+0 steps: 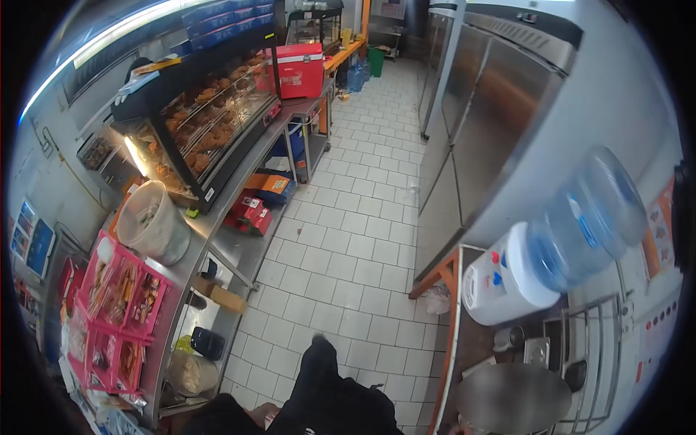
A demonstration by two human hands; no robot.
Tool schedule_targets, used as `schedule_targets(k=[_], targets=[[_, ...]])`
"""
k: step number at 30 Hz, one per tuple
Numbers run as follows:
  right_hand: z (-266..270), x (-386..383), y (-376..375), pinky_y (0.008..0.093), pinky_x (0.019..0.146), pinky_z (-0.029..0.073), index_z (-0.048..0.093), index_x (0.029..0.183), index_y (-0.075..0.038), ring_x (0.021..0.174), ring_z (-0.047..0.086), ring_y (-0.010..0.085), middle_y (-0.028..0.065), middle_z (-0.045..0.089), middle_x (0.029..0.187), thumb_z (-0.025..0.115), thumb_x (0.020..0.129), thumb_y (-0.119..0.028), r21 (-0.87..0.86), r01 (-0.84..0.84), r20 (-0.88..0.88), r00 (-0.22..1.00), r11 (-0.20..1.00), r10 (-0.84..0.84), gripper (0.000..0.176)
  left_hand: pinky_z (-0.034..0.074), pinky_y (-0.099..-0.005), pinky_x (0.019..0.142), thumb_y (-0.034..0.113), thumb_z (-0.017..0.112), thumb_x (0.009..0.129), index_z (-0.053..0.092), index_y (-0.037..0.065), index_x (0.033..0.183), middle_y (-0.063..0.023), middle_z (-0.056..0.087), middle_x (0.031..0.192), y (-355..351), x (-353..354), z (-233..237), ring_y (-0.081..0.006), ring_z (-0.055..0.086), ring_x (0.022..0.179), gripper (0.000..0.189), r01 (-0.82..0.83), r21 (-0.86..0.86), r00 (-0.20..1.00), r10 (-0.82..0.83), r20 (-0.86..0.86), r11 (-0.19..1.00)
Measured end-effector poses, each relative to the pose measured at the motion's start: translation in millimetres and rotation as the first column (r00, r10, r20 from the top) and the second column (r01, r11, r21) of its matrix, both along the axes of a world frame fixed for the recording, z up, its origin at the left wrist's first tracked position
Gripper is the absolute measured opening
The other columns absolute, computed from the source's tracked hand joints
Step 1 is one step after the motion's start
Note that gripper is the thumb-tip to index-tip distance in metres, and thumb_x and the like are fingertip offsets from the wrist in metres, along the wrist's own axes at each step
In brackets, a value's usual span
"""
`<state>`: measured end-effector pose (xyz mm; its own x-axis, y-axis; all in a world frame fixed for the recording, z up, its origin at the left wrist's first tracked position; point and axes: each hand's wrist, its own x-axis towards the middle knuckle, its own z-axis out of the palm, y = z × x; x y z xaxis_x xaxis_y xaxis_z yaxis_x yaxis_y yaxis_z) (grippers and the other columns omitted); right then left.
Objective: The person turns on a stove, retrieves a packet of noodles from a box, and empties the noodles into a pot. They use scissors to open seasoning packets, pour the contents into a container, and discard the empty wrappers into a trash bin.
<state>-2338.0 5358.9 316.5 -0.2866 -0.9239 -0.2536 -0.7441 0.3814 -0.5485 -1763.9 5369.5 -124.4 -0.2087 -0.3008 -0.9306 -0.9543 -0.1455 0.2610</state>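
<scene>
My left hand (262, 414) shows only in part at the bottom edge, beside a black sleeve (217, 417). It is close to the dark clothing on my body (337, 402), and its fingers are mostly hidden, so I cannot tell what it holds. My right hand is out of view. To the left stands a steel counter (174, 326) with pink compartment trays (119, 290) of small packets and a clear plastic bucket (154, 223). A glass warming cabinet (206, 119) of fried chicken sits farther along it.
A tiled floor (355, 268) runs ahead between the counter and steel refrigerators (486, 109). At right, a water dispenser (500, 279) with a blue bottle (587, 225) stands on an orange-framed table (453, 312). A red cooler box (299, 70) rests farther back; boxes (250, 214) fill the lower shelf.
</scene>
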Motion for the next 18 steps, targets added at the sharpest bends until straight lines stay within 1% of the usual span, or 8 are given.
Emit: schedule_targets(k=[1,3,4,6,7,9,11,18], targets=[[-7,24,-64,0.0404,0.073,0.049,0.059,0.094,0.000,0.075,0.060,0.0367,0.0184,0.061,0.082,0.060,0.087,-0.013,-0.221,-0.156,-0.027,0.988,0.963,0.154,0.015,0.051,-0.0470,0.085,0.042,0.054,0.089,0.060,0.009,0.121,-0.0153,0.068,0.108,-18,14,-18,-0.0334,0.065,0.102,0.047,-0.115,0.114,0.992,0.107,0.072,0.987],[-46,63,-174,0.0309,0.091,0.045,0.052,0.079,0.002,0.101,0.058,0.0274,0.0218,0.055,0.123,0.055,0.083,0.002,-0.285,-0.199,0.143,0.958,0.938,0.247,0.005,0.050,-0.0471,0.088,0.042,0.051,0.091,0.058,0.007,0.124,-0.0173,0.067,0.111,-37,53,-14,-0.0350,0.064,0.103,0.048,-0.369,0.309,0.919,0.295,0.262,0.876],[-45,106,-234,0.0292,0.087,0.045,0.049,0.078,0.003,0.094,0.059,0.0231,0.0156,0.060,0.107,0.054,0.082,0.007,-0.449,-0.161,0.256,0.919,0.879,0.299,0.008,0.051,-0.0474,0.079,0.039,0.058,0.084,0.069,0.010,0.099,-0.0139,0.070,0.090,-88,48,-14,-0.0336,0.066,0.091,0.035,0.105,-0.371,0.994,-0.092,0.054,0.923],[-72,147,-333,0.0307,0.083,0.049,0.051,0.077,0.000,0.090,0.061,0.0194,0.0111,0.061,0.096,0.057,0.080,0.006,-0.260,-0.118,0.551,0.797,0.958,0.248,0.009,0.050,-0.0482,0.082,0.035,0.052,0.089,0.068,0.006,0.101,-0.0175,0.068,0.099,-226,54,-24,-0.0350,0.065,0.088,0.035,-0.566,-0.501,0.823,0.486,-0.294,0.654],[-68,176,-381,0.0340,0.083,0.050,0.053,0.077,0.000,0.088,0.063,0.0200,0.0117,0.062,0.094,0.061,0.080,0.003,-0.150,-0.138,0.647,0.735,0.979,0.203,0.009,0.051,-0.0454,0.079,0.030,0.057,0.090,0.062,0.009,0.110,-0.0174,0.067,0.104,-298,58,-30,-0.0320,0.065,0.096,0.030,-0.354,-0.796,0.934,0.233,-0.272,0.490],[-63,237,-460,0.0291,0.071,0.053,0.056,0.080,-0.003,0.087,0.061,0.0142,0.0071,0.062,0.090,0.062,0.085,-0.001,-0.176,-0.135,0.829,0.513,0.975,0.221,0.008,0.052,-0.0353,0.070,0.030,0.057,0.094,0.064,0.006,0.104,-0.0120,0.068,0.091,-431,33,104,-0.0218,0.067,0.078,0.026,-0.999,-0.043,0.043,0.693,-0.720,0.018],[-63,272,-527,0.0274,0.050,0.049,0.057,0.081,-0.003,0.069,0.060,0.0136,0.0053,0.060,0.074,0.064,0.089,-0.010,-0.282,-0.255,0.787,0.489,0.925,0.375,0.013,0.052,-0.0308,0.068,0.029,0.059,0.094,0.063,0.006,0.106,-0.0088,0.068,0.091,-535,30,127,-0.0172,0.067,0.078,0.025,-1.000,0.009,-0.004,0.655,-0.756,0.003],[-52,293,-645,0.0328,0.064,0.051,0.054,0.081,-0.001,0.067,0.057,0.0241,0.0115,0.058,0.074,0.061,0.085,-0.006,-0.104,-0.341,0.387,0.851,0.934,0.354,0.009,0.053,-0.0283,0.064,0.029,0.062,0.093,0.062,0.006,0.107,-0.0079,0.069,0.092,-786,0,135,-0.0139,0.065,0.076,0.026,-0.858,0.007,0.325,0.556,-0.765,0.513]])
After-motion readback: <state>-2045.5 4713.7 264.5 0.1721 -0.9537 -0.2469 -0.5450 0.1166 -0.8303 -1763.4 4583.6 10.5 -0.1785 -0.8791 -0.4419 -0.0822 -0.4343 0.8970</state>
